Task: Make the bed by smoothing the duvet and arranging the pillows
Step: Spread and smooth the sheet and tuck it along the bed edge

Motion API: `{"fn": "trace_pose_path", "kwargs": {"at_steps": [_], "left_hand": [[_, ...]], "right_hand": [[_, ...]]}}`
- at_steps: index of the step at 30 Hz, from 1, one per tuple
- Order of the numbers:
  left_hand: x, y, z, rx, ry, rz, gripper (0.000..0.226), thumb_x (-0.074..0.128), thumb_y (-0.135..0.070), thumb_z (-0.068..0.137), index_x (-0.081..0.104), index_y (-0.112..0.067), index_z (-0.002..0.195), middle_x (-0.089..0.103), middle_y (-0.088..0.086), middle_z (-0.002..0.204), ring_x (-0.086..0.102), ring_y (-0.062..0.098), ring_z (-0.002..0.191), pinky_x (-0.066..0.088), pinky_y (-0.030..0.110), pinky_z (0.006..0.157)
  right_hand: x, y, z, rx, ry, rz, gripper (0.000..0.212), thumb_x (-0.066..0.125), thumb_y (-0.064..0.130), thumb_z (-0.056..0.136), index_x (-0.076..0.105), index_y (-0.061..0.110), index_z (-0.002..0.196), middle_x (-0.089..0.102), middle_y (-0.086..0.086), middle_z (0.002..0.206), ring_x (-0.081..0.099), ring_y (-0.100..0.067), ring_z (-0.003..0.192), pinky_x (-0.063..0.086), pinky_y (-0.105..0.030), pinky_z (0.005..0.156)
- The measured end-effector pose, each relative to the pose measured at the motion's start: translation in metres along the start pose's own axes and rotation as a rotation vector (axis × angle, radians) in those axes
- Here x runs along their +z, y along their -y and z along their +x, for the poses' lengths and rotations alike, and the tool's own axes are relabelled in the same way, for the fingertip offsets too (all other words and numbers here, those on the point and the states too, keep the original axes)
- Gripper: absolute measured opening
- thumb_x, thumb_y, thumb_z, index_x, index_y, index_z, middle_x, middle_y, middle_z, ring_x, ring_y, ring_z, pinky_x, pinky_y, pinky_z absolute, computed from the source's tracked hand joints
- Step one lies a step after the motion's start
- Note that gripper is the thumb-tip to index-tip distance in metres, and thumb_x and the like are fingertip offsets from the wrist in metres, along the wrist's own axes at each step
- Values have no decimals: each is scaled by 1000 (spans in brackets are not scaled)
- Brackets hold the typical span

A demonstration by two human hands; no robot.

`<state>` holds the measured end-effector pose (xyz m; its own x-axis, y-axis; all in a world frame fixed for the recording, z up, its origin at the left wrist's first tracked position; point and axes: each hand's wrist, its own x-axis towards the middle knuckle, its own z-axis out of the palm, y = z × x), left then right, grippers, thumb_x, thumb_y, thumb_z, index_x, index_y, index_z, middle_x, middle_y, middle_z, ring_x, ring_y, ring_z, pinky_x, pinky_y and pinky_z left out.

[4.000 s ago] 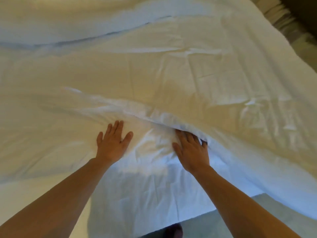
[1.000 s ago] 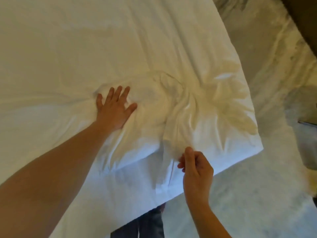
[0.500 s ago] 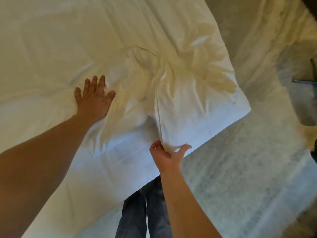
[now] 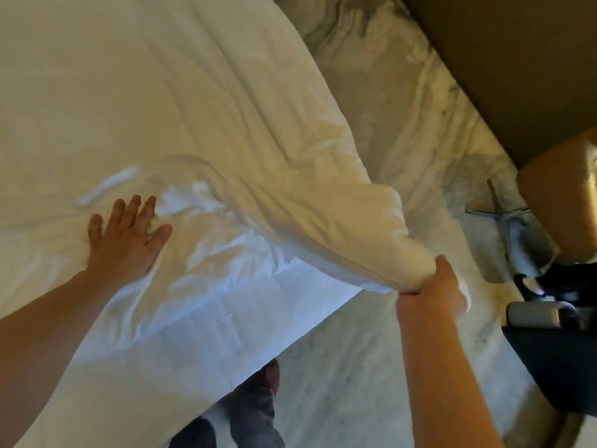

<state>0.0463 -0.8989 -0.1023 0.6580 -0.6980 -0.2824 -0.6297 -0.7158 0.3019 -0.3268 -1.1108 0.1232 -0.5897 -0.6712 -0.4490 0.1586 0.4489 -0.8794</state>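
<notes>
The white duvet [image 4: 168,92], soft and creased cotton, fills the upper left and centre of the frame. Its corner [image 4: 387,227] is drawn into a tapering roll that points toward the lower right over the veined marble floor [image 4: 403,108]. The left hand [image 4: 126,244] lies flat on the duvet with fingers spread wide. The right hand [image 4: 433,289], at right centre, is clenched around the corner's tip.

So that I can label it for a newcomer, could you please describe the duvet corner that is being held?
Start from the big white duvet filling the left of the view. Follow its right edge out over the marbled floor to the corner gripped in the right hand. Unlike the flat fabric under the left hand, it is bunched into a thick roll.
</notes>
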Motion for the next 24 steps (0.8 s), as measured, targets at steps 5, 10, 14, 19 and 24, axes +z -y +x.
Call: {"fn": "trace_pose_path", "kwargs": {"at_steps": [5, 10, 14, 19, 24], "left_hand": [[-4, -5, -8, -23, -26, -3, 78, 12, -72, 92, 15, -36, 161, 24, 1, 168, 22, 30, 154, 13, 56, 118], [0, -11, -2, -89, -77, -16, 75, 17, -69, 93, 31, -34, 157, 35, 1, 164, 32, 27, 150, -13, 29, 113], [5, -24, 10, -218, -145, -49, 73, 16, -70, 93, 28, -40, 158, 32, -5, 165, 26, 20, 153, -16, 27, 113], [12, -41, 35, -366, -199, -43, 84, -2, -80, 88, 20, -42, 159, 26, -6, 167, 18, 18, 156, -15, 33, 116], [8, -45, 50, -419, -193, 11, 91, 10, -81, 87, 29, -27, 158, 48, 10, 152, 37, 28, 146, -3, 41, 120]], "right_hand": [[109, 96, 56, -291, 266, -219, 43, 61, 17, 73, 51, 15, 114, 59, -18, 98, 62, -46, 90, 51, -60, 75], [270, 130, 68, -434, 355, -36, 64, 60, 26, 83, 46, 48, 141, 55, 1, 131, 65, -24, 101, 63, -44, 79], [361, 75, 93, -889, 920, -810, 62, 53, 59, 92, 53, 29, 146, 51, -8, 152, 46, -30, 141, 36, -52, 118], [387, -1, 117, -1258, 1157, -1778, 96, 32, 92, 79, 8, 46, 160, -7, 8, 172, -6, -25, 158, 4, -62, 121], [408, 7, 144, -1478, 1143, -1739, 121, 43, 97, 69, -3, 35, 162, 7, 2, 172, 4, -23, 158, 8, -61, 121]]}}
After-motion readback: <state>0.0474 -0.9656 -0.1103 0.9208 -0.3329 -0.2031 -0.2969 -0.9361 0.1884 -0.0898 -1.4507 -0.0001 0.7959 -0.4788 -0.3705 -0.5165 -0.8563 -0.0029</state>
